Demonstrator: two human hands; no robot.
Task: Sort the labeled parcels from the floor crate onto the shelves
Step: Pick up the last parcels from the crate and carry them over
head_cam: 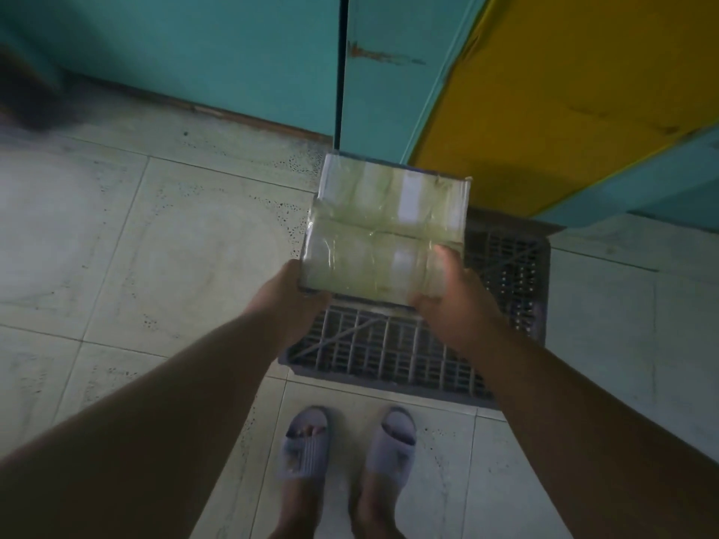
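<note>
Above two grey slippered feet (346, 445), the left hand (290, 293) and right hand (447, 293) each grasp a near corner of the tape-wrapped pale rectangular parcel (385, 231), held level above the dark plastic lattice floor crate (408, 355), its far edge toward the teal-and-yellow panels (544, 91) beyond the crate.

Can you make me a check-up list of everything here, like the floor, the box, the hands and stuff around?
Surface: pale speckled tiled floor.
Job's things: tape-wrapped flat cardboard parcel held above the grey plastic lattice floor crate; label not readable.
Clutter: nothing seen.
Grippers: left hand grips the parcel's near left corner; right hand grips its near right corner, thumb on top.
Cables: nothing seen.
Surroundings: teal panels, a yellow panel, two grey slippers.
</note>
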